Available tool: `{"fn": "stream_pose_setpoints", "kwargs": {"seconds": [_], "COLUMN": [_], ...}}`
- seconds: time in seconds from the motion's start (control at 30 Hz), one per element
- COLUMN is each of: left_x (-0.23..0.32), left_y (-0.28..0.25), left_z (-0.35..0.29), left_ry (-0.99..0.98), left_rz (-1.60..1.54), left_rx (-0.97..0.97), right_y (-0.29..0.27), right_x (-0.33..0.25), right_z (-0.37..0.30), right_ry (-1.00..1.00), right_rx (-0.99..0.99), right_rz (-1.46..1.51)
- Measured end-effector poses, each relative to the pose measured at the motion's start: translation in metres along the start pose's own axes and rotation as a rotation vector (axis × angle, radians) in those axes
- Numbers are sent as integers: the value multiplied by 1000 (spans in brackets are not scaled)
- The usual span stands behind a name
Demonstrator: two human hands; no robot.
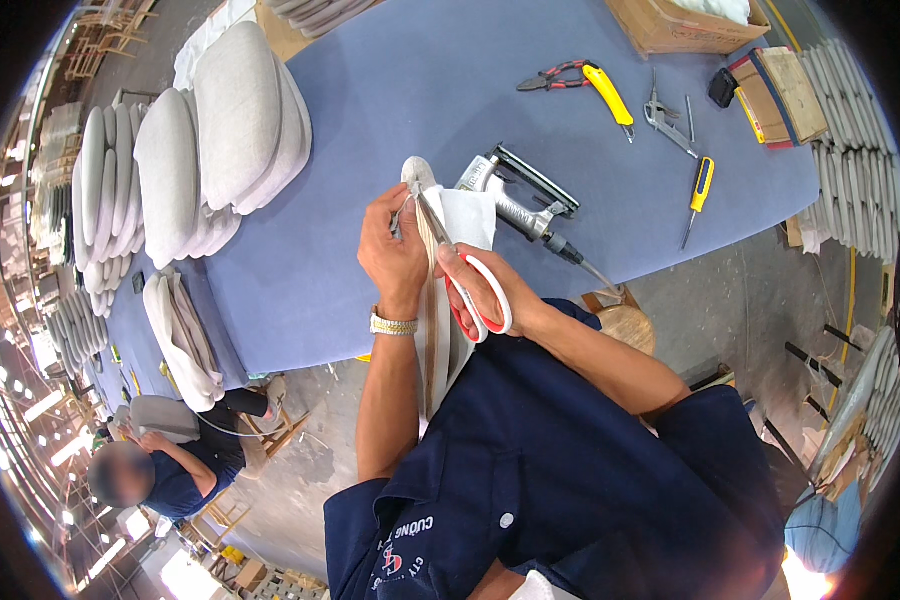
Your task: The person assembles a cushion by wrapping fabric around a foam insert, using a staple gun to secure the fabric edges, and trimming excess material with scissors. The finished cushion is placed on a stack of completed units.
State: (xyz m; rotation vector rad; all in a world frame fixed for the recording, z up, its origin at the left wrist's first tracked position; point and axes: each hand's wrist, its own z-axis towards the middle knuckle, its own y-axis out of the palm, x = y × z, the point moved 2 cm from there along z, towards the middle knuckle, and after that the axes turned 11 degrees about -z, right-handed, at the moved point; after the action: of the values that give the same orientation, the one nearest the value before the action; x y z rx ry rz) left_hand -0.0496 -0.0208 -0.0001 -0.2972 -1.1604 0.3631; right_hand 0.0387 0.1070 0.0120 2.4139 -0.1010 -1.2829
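Two hands, scissors (one pair)

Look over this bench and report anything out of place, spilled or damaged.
Nothing is visibly spilled or damaged. Only mildly untidy: pliers, cutter, air gun and screwdriver lie loose at differing angles on the right side of the bench. The scissors in the right hand show no visible fault.

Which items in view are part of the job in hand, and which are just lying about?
In use:
- red-and-white scissors, in the right hand
- grey padded piece, in the left hand

Lying about, untouched:
- staple gun
- pliers
- yellow cutter
- air gun
- screwdriver

Whether any of these serve this job, I can't tell.
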Motion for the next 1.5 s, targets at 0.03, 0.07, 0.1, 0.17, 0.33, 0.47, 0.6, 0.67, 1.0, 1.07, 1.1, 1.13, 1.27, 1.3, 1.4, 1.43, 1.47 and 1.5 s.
{"fn": "stream_pose_setpoints", "kwargs": {"seconds": [0.03, 0.07, 0.1, 0.17, 0.33, 0.47, 0.6, 0.67, 1.0, 1.07, 1.1, 1.13, 1.27, 1.3, 1.4, 1.43, 1.47, 1.5], "left_x": [-2, -5, -7, -6, -11, -9, -5, -8, 3, 23, 30, 30, 22, 19, 12, 4, -5, -13], "left_y": [0, -1, -2, -3, -5, -6, -5, -4, -2, -3, -4, -5, -8, -8, -6, -6, -5, -5], "left_z": [0, 1, 1, 2, 1, 1, 1, -1, 3, 14, 18, 21, 31, 30, 26, 22, 19, 17], "left_ry": [-20, -39, -59, -80, -108, -128, -139, -121, -75, -8, 26, 62, 136, 137, 115, 86, 57, 28], "left_rz": [0, 0, 0, -5, -76, -76, -68, -103, 159, 254, 301, 322, 324, 304, 201, 154, 106, 58], "left_rx": [3, 5, 8, -11, 1, -4, -11, -2, -104, -204, -254, -308, -408, -405, -298, -235, -171, -107], "right_y": [0, 0, 0, 0, 3, 4, 5, 5, -2, -3, -4, -4, -4, -4, -2, 0, 1, 1], "right_x": [-2, -1, 0, 3, 3, -1, -5, -7, -5, -5, -5, -4, -6, -7, -6, -4, -3, -2], "right_z": [-3, -3, -2, -2, 2, 5, 7, 7, 9, 9, 10, 10, 7, 8, 8, 7, 6, 4], "right_ry": [22, 17, 13, 6, 11, -17, -21, -20, -11, -12, -21, -28, -18, -11, -18, -24, -32, -39], "right_rx": [-19, -29, -39, -47, -31, -16, 21, 25, 85, 90, 93, 94, 86, 84, 49, 28, 14, -1], "right_rz": [9, 5, 1, 10, 43, 52, 65, 47, 9, -10, -26, -42, -53, -40, 25, 52, 56, 60]}}
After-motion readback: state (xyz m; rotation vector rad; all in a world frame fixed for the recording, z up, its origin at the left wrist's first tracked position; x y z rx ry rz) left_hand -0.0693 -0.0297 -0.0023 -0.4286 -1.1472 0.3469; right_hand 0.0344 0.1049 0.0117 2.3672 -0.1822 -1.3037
